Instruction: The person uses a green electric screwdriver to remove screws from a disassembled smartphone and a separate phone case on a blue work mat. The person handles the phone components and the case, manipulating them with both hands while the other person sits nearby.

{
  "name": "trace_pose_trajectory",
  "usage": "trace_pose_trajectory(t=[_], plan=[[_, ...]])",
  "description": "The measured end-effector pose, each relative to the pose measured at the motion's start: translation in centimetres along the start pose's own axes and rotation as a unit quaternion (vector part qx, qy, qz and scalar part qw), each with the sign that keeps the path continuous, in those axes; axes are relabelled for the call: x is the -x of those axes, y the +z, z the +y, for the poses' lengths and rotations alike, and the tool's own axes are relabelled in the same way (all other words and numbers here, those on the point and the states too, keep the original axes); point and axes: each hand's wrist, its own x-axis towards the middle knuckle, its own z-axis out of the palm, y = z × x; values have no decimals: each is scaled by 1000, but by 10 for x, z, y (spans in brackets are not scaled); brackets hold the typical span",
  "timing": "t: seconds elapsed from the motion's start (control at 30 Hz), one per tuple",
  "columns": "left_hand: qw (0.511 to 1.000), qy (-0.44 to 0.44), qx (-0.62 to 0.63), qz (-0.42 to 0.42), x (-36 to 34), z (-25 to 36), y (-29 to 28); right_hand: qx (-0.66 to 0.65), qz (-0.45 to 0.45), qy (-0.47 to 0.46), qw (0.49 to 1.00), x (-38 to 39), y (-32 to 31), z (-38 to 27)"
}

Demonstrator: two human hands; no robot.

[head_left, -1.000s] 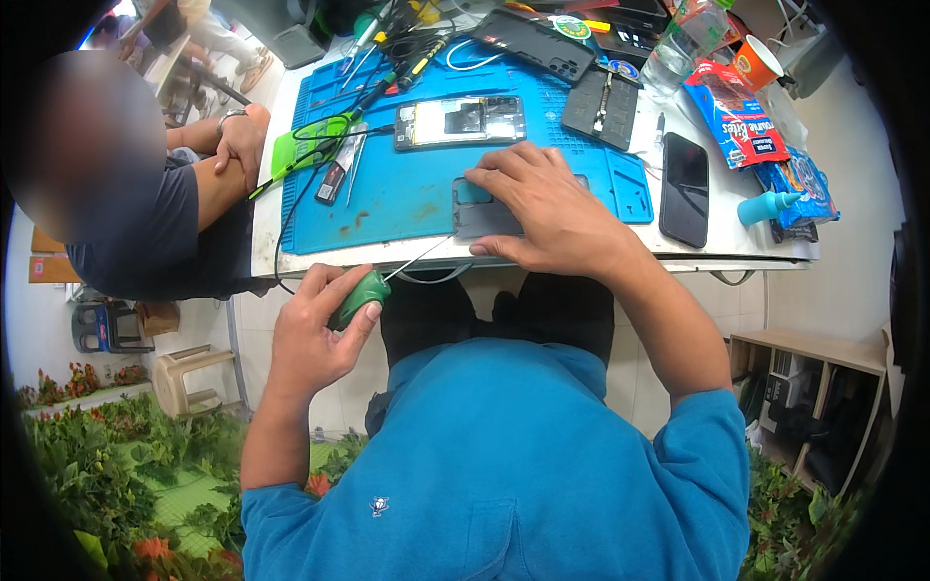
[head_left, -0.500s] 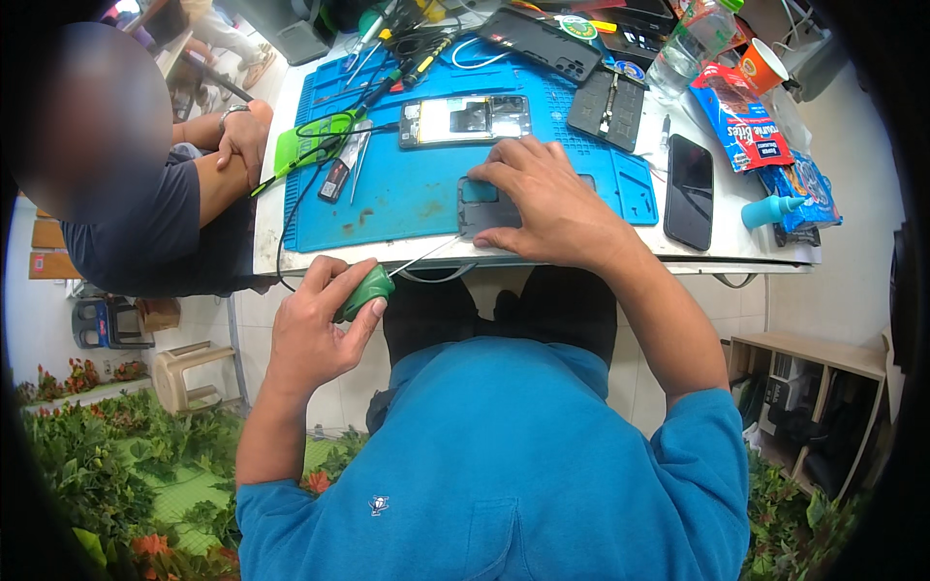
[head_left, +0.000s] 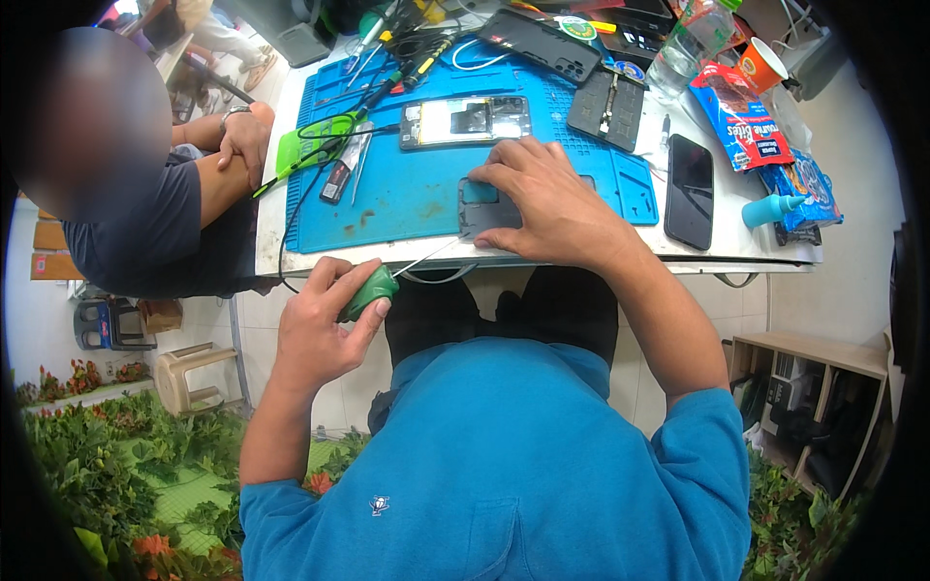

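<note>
My left hand (head_left: 325, 315) is closed round the green handle (head_left: 371, 290) of a screwdriver-like tool. Its thin metal shaft (head_left: 426, 258) slants up to the near left corner of a dark flat phone part (head_left: 477, 215) with a cutout; whether the tip touches is too fine to tell. My right hand (head_left: 547, 198) grips that part between thumb and fingers, against the near edge of the blue work mat (head_left: 387, 208), hiding much of it. Beyond my hands lies an opened phone (head_left: 465, 122) with its inside showing.
Cables, a dark phone back (head_left: 542, 46) and a black holder plate (head_left: 607, 108) crowd the far side. On the right are a black phone (head_left: 689, 194), snack packets (head_left: 741, 121) and a teal bottle (head_left: 772, 211). A seated person (head_left: 145, 184) is at the left.
My left hand and the green-handled tool have shifted very slightly to the right. My right hand and the dark phone part look unmoved.
</note>
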Motion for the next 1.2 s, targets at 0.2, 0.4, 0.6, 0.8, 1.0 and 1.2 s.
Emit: trace_pose_trajectory(t=[0.2,0.4,0.6,0.8,1.0,1.2], plan=[[1000,1,-17,10,-2,1,6,3,-4,0,1000,0,-1,0],[999,-3,-25,27,2,3,13,8,8,-10,1000,1,1,2],[999,-30,-8,19,4,10,13,23,10,2,1000,1,-1,-4],[999,-30,3,17,7,8,9,32,34,-28,999,2,3,0],[999,-33,1,14,8,9,3,33,-4,2,999,2,-2,-7],[999,-31,3,10,11,6,0,27,3,-10,1000,2,-1,-4]])
